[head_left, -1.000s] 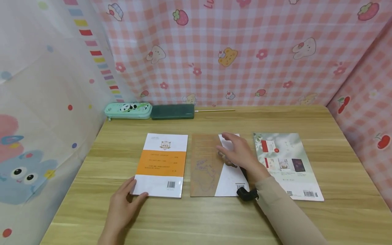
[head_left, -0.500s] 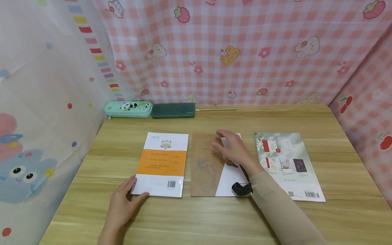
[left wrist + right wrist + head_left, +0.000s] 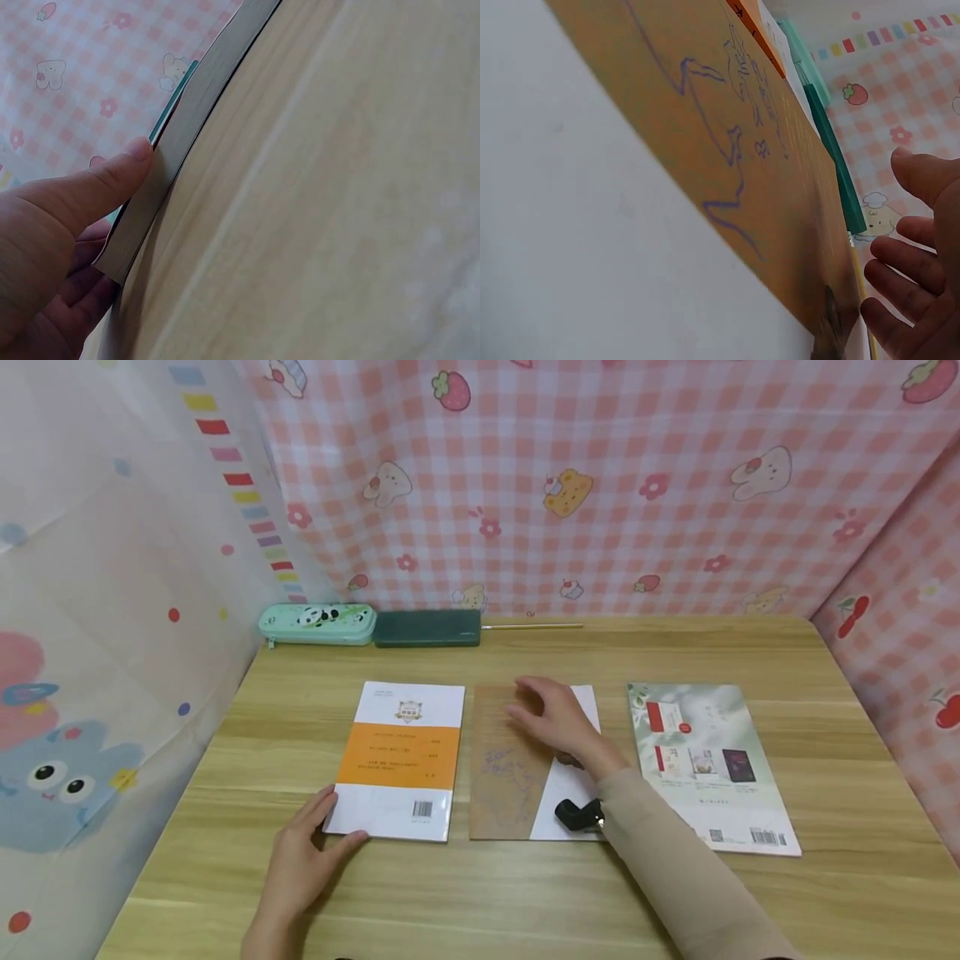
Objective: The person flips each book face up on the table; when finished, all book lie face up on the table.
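Fingers and thumb of the left hand [image 3: 300,858] pinch the near left corner of the orange-and-white book [image 3: 396,757] on the tabletop [image 3: 420,897], while the right hand [image 3: 558,717] hangs, fingers apart and holding nothing, over the brown-and-white book [image 3: 501,789]. The pinched paperback looks light, bendable and slightly slick, best taken by opposite edges. Three books make a row, counting the pale green book [image 3: 705,802]; behind are one mint case [image 3: 318,626], one dark green case [image 3: 427,630] and one thin rod [image 3: 534,627].

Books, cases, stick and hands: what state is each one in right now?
orange book, closed, lying flat
brown book, closed, lying flat
pale book, closed, lying flat
panda case, closed
dark case, looks closed
stick, lying down
left hand, holding the orange book's corner
right hand, fingers loose, nothing held, over the brown book
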The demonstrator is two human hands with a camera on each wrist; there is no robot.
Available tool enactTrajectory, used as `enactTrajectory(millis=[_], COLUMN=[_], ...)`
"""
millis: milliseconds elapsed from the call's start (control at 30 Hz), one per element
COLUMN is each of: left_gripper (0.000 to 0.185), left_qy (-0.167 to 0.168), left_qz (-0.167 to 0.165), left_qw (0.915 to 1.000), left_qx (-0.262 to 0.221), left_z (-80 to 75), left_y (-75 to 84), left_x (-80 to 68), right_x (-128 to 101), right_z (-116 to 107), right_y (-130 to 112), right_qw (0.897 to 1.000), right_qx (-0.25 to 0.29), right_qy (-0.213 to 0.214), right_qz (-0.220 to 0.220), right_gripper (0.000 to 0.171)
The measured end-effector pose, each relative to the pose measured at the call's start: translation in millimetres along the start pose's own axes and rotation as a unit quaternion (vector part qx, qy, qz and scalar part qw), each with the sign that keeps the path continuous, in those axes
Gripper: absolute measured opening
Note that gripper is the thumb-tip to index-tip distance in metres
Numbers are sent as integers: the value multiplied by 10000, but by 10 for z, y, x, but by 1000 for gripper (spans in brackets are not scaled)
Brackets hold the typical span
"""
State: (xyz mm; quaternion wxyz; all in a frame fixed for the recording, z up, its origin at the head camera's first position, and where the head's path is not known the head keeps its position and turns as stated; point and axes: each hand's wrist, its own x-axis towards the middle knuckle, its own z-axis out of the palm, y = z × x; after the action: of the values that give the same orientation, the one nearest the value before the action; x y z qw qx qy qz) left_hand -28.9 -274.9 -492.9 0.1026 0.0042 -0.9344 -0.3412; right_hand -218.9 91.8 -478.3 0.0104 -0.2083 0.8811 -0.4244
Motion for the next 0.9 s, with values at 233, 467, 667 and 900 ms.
enactTrajectory(millis=[233,467,667,900], left_gripper=[75,77,78,78], left_qy=[-37,-78,-88,-150], left_qz=[-21,-5,12,-70], left_qw=[10000,10000,10000,9998], left_qx=[-11,7,-27,-64], left_z=[-10,-17,-21,-9], left_y=[26,35,45,40], left_x=[3,5,4,-2], right_x=[77,172,256,346], right_z=[75,143,217,289], right_y=[-46,-99,-105,-158], right_qw=[9998,9996,9993,9976], right_qx=[115,62,-146,-391], right_qy=[-133,-235,-335,-546], right_qz=[100,138,-61,-154], right_gripper=[56,56,54,57])
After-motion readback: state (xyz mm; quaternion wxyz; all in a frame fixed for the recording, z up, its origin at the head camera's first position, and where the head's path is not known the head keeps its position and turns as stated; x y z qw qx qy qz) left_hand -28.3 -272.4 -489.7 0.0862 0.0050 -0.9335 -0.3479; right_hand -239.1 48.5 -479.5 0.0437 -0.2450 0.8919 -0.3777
